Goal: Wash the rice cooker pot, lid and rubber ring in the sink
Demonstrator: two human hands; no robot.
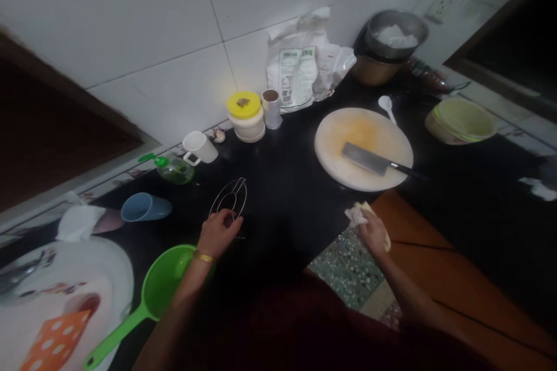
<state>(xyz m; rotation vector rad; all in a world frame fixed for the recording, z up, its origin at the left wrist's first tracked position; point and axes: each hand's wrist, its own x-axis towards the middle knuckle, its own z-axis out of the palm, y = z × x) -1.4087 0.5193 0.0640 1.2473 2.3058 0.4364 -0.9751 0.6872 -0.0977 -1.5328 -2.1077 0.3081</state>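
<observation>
Currently, left of the frame's middle, the left hand (217, 236) pinches a round wire rack (238, 186) between thumb and fingers over the black countertop (282, 185). Right of centre, the right hand (373, 233) closes its fingers around a pale crumpled cloth (357, 217), just below the round cutting board (328, 148) where a cleaver (364, 158) lies. At lower left, the left forearm partly hides a green dipper (163, 281).
</observation>
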